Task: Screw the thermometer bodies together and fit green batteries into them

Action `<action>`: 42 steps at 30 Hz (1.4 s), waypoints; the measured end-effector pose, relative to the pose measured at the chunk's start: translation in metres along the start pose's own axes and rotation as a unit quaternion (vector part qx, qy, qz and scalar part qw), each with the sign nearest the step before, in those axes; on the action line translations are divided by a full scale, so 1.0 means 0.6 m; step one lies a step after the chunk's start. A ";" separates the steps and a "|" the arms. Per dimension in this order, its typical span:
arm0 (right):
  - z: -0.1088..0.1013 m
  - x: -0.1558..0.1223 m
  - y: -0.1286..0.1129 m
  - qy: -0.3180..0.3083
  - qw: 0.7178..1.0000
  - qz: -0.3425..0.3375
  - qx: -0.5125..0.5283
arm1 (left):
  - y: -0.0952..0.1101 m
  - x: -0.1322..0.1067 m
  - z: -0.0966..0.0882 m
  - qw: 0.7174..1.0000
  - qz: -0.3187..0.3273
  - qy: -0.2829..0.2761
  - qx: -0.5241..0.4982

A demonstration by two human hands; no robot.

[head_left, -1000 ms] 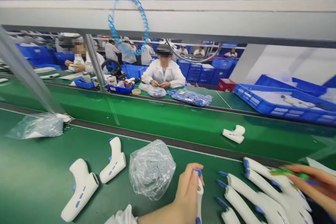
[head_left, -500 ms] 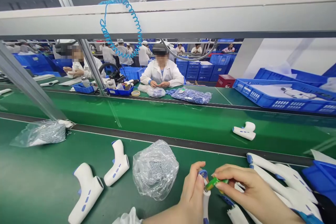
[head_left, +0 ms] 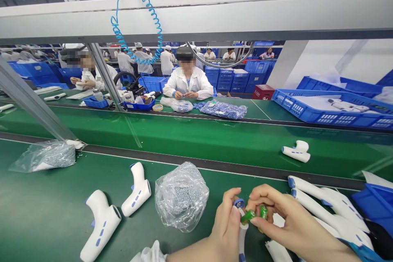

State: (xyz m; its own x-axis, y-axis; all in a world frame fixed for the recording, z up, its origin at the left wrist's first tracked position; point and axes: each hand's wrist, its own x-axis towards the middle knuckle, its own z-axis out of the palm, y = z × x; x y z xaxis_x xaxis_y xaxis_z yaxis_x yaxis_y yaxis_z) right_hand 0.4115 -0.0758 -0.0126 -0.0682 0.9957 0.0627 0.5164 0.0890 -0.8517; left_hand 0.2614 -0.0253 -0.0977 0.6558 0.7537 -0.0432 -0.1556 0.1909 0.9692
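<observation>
My left hand (head_left: 225,225) is wrapped round a white thermometer body (head_left: 242,235) with a blue end, held upright near the bottom edge. My right hand (head_left: 282,219) pinches two small green batteries (head_left: 254,214) and holds them against the top of that body. Two finished white thermometers (head_left: 136,191) (head_left: 100,223) lie on the green mat to the left. A crumpled clear bag of small parts (head_left: 181,196) sits just left of my hands. Several more white bodies (head_left: 330,204) are stacked at the right.
A single thermometer (head_left: 297,152) rides the green conveyor belt (head_left: 199,139). Another clear bag (head_left: 43,155) lies at the far left by a slanted metal post (head_left: 30,98). Blue crates (head_left: 331,110) stand at the right. People in white coats work across the belt.
My right hand came in from the right with the green batteries and met my left hand at the thermometer's top. The thermometer on the belt drifted right.
</observation>
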 end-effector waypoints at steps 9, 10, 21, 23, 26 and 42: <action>-0.003 -0.002 -0.013 -0.039 0.995 -0.005 -0.089 | 0.009 -0.009 0.010 0.997 0.034 0.017 0.062; -0.002 -0.001 -0.015 -0.038 0.995 -0.011 -0.095 | 0.009 -0.009 0.011 0.997 0.035 0.013 0.063; -0.008 0.000 -0.027 -0.005 0.995 -0.069 -0.067 | 0.030 -0.018 0.027 0.995 0.024 0.067 0.075; -0.008 -0.002 -0.024 -0.015 0.994 -0.075 -0.076 | 0.031 -0.018 0.027 0.994 0.027 0.068 0.077; -0.010 -0.002 -0.023 -0.012 0.991 -0.082 -0.102 | 0.031 -0.017 0.026 0.994 0.036 0.068 0.081; 0.031 0.006 0.023 0.181 0.962 -0.185 -0.083 | -0.005 -0.009 0.015 0.999 0.034 0.040 0.007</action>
State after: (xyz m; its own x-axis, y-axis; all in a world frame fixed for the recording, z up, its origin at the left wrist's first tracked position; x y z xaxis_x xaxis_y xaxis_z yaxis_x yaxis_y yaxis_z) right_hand 0.4027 -0.0713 -0.0337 0.0126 0.8366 0.5477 0.6455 0.4115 -0.6434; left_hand 0.2651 -0.0354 -0.0983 0.5831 0.8124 0.0050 -0.1868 0.1281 0.9740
